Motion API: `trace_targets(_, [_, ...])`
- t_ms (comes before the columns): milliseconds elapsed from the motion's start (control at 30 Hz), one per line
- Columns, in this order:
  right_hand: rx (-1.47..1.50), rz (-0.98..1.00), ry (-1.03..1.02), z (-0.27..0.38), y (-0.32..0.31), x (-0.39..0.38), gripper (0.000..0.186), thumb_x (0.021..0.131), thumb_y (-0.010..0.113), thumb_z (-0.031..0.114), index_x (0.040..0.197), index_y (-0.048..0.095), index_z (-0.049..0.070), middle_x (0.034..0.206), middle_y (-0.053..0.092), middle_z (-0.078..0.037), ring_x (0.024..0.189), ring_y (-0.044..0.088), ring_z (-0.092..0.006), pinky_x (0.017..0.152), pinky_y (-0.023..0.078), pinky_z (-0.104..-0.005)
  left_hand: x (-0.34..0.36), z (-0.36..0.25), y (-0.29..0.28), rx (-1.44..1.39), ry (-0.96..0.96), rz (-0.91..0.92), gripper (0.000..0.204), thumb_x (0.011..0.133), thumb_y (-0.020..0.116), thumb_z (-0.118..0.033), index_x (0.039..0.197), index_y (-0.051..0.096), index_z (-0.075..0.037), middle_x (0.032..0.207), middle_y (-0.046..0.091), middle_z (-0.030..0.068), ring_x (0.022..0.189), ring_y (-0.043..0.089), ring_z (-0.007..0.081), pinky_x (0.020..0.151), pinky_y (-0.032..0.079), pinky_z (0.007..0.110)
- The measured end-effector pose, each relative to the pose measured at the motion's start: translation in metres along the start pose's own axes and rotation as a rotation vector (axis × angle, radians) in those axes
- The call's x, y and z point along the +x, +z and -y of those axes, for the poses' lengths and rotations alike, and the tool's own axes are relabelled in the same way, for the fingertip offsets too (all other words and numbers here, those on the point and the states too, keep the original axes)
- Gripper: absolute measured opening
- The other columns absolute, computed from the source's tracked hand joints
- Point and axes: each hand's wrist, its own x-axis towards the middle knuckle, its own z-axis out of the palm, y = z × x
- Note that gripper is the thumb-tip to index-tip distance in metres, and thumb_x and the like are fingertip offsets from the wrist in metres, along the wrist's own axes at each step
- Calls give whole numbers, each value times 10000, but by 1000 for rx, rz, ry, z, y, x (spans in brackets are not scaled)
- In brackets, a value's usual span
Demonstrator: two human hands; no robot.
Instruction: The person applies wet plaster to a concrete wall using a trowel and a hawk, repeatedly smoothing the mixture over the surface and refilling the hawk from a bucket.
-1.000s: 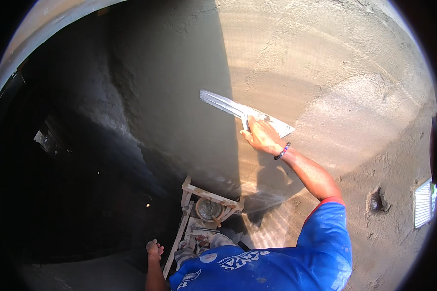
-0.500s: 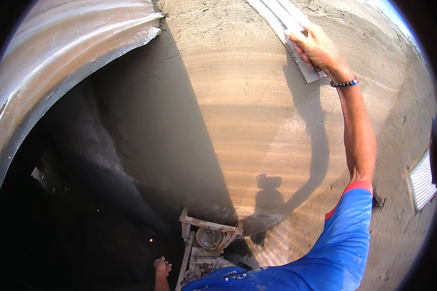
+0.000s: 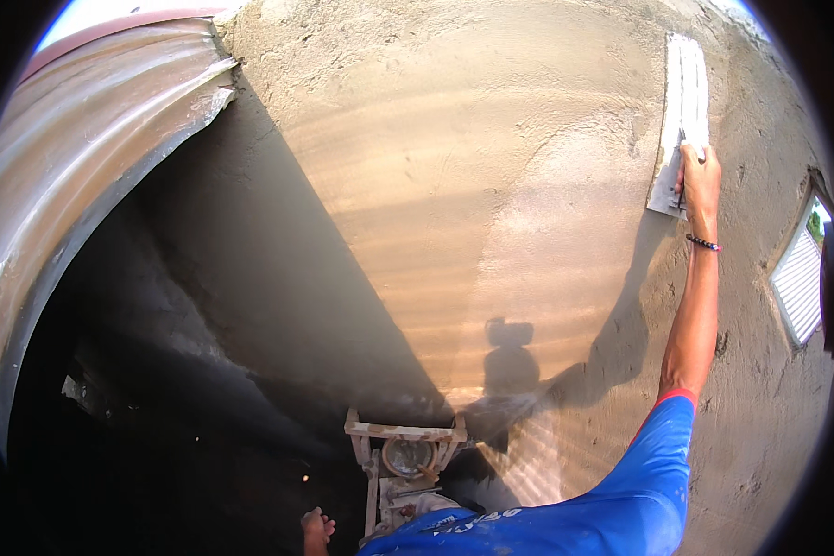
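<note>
Sunlight is falling across a plastered wall (image 3: 408,185), its right part looking greyer and rougher, while a slanting shadow is darkening the left and running down into a dim area. Corrugated sheeting (image 3: 102,139) is jutting in at the upper left, and a window opening (image 3: 800,287) with a pale ribbed panel is sitting near the right edge. Low down, a wooden frame (image 3: 408,432) is standing around a round bucket (image 3: 386,454). From the blue sleeve (image 3: 653,468), the right arm is extending almost straight up, a beaded bracelet (image 3: 703,243) circling its wrist. The right hand (image 3: 700,181) is clasping the handle of a long trowel (image 3: 678,116), which is standing nearly upright toward the wall's upper right corner; whether its whole face is touching is unclear. The left hand (image 3: 318,525) is hanging low, left of the frame, fingers curling; whether they are pinching anything, one cannot tell.
</note>
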Motion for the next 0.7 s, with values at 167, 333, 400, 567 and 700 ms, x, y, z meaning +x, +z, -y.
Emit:
trace_targets(167, [203, 79, -21, 30, -8, -7, 264, 919, 601, 313, 989, 611, 59, 563, 459, 59, 415, 409, -22, 360, 318, -206, -11, -35, 14, 61, 31, 7, 231, 936, 532, -304, 905, 543, -76, 697, 542, 18, 486, 593, 158, 350, 441, 295])
trace_targets(333, [-107, 351, -402, 89, 84, -26, 294, 907, 583, 373, 949, 621, 85, 662, 566, 2, 556, 520, -99, 519, 419, -284, -12, -58, 39, 47, 105, 42, 203, 951, 525, -293, 981, 548, -94, 742, 547, 5, 509, 584, 122, 383, 462, 270])
trace_targets(400, [-254, 443, -554, 112, 124, -73, 291, 902, 567, 354, 1007, 577, 83, 745, 644, -140, 660, 644, -234, 614, 492, -378, -10, -56, 40, 7, 121, 45, 197, 951, 527, -288, 988, 550, -96, 741, 547, 6, 518, 589, 123, 391, 471, 269])
trace_targets(567, [-438, 774, -785, 86, 170, -185, 273, 883, 570, 259, 960, 433, 37, 589, 580, -188, 614, 618, -393, 564, 494, -484, -12, -38, 60, 96, 29, 117, 195, 951, 534, -280, 1002, 555, -94, 741, 549, 10, 536, 600, 129, 403, 483, 262])
trace_targets(700, [-581, 1025, -896, 22, 182, -276, 275, 892, 574, 273, 943, 428, 46, 588, 581, -179, 537, 614, -374, 482, 489, -452, 11, -1, 46, 12, 50, 84, 213, 949, 541, -290, 1009, 554, -87, 750, 556, 17, 533, 602, 135, 398, 480, 261])
